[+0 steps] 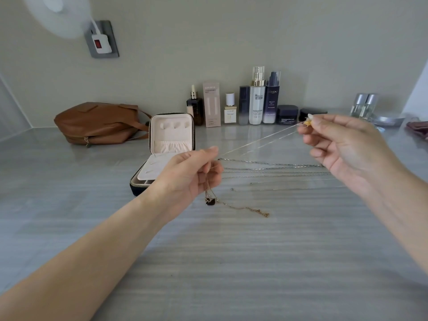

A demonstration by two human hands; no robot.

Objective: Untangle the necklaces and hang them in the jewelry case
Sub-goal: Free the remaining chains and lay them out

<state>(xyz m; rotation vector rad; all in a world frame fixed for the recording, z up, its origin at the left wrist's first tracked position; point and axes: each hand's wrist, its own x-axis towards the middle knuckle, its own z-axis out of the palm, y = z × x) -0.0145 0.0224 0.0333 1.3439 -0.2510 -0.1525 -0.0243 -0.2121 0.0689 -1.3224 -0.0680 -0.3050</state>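
Necklace (pixel 257 140) taut between left hand (pixel 192 172) and right hand (pixel 345 144) (each pinching it).

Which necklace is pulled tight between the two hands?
The thin pale chain, stretched from the left hand to the right hand. The silver chains lie flat on the table; the black-pendant necklace dangles.

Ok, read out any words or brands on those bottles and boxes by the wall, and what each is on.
"L'OREAL": dark blue pump bottle.
"REVITA LIFT": same bottle, lower down.
"H": white bottle with gold collar; the rest is blurred.
Too small to read: print on the pink box, small white bottle and dark blue jar.
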